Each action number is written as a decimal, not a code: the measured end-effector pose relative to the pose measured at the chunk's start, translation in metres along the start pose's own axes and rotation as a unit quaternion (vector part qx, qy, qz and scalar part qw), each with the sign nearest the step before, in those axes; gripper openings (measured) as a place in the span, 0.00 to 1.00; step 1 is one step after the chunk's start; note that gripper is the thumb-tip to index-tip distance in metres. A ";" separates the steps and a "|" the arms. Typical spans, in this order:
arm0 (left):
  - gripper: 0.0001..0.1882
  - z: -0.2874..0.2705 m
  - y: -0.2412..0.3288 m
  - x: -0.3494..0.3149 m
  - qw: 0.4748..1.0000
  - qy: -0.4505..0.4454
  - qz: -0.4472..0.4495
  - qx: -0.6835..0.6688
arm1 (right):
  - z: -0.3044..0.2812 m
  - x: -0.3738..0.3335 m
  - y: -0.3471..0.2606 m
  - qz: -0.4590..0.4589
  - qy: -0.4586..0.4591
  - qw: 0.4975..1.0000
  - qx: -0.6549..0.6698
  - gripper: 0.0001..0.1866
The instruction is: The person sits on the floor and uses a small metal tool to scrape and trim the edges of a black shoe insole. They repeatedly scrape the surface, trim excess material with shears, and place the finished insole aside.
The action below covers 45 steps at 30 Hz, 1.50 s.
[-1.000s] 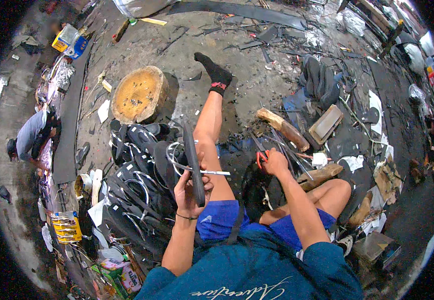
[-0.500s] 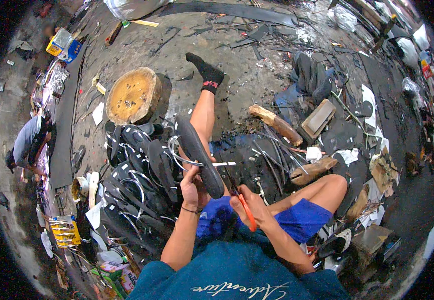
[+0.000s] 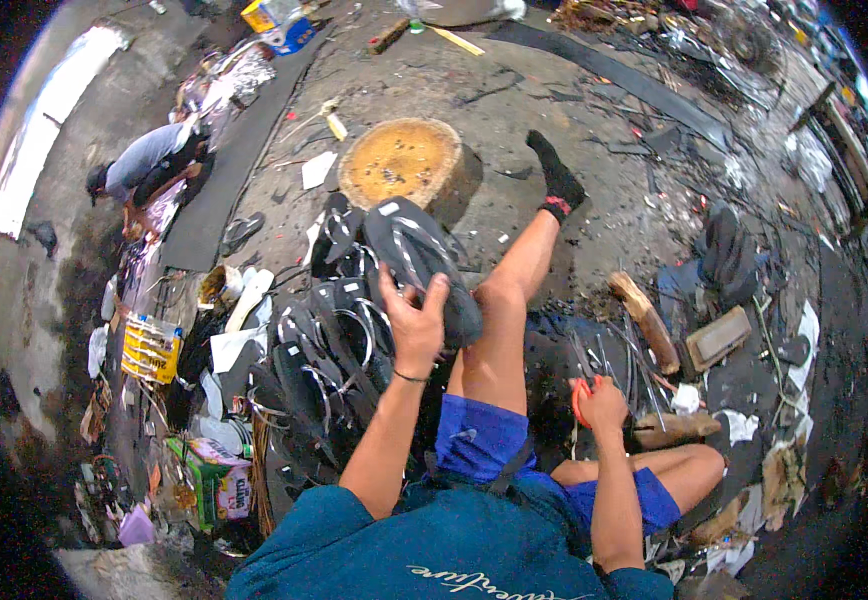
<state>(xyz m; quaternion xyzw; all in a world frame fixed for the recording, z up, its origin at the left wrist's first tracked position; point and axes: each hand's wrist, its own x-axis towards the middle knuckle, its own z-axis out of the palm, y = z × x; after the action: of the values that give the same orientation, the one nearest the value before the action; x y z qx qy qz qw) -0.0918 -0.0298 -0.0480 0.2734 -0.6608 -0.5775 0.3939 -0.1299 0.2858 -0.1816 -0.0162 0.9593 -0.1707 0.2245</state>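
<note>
My left hand (image 3: 416,325) is closed round a black flip-flop (image 3: 409,245) with thin pale straps, lifted over the near side of a heap of similar flip-flops (image 3: 319,345). White patches show on several of them. To the right, my right hand (image 3: 606,405) grips scissors (image 3: 581,402) by their orange handles. The blades point away from me above dark strips on the ground, apart from the flip-flop. Blur hides whether the blades are spread.
A round wooden block (image 3: 399,165) with a worn yellowish top stands beyond the heap. At right lie a pale log (image 3: 644,320) and a rectangular block (image 3: 719,338). My outstretched leg (image 3: 509,300) runs between the hands. Another person (image 3: 149,170) bends over at far left.
My hands have moved apart. The left has brought the flip-flop to the heap and turned its strap side into sight; the right has carried the scissors away rightward. My view has swung left.
</note>
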 end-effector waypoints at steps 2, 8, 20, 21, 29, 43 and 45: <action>0.49 -0.030 0.004 0.037 0.994 0.054 -0.031 0.094 | 0.015 0.013 0.019 -0.018 0.041 0.999 -0.023 0.30; 0.57 -0.079 0.013 0.063 0.899 0.109 -0.016 0.423 | 0.033 0.008 0.026 -0.035 0.074 0.992 -0.095 0.22; 0.40 -0.040 0.052 -0.049 0.912 -0.286 0.086 0.282 | -0.224 -0.045 0.064 -0.139 0.003 0.817 0.560 0.32; 0.40 -0.034 0.053 -0.043 0.930 -0.280 0.041 0.235 | -0.252 -0.056 0.071 -0.161 -0.047 0.700 0.695 0.38; 0.37 0.007 0.052 0.010 0.925 -0.290 0.107 0.220 | -0.180 -0.116 0.159 -0.027 0.099 0.575 0.811 0.42; 0.26 0.319 0.008 0.084 0.759 -0.615 0.114 0.182 | 0.036 -0.216 0.139 0.277 -0.206 0.711 0.612 0.28; 0.27 0.398 -0.024 0.063 0.689 -0.673 0.089 0.252 | 0.013 -0.205 0.146 0.298 -0.243 0.674 0.631 0.27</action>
<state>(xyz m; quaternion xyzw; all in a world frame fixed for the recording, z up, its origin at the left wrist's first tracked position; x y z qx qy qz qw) -0.4609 0.1317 -0.0675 -0.1595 -0.8906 -0.3806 -0.1912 0.0666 0.4408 -0.1544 0.3755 0.4887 -0.6495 0.4454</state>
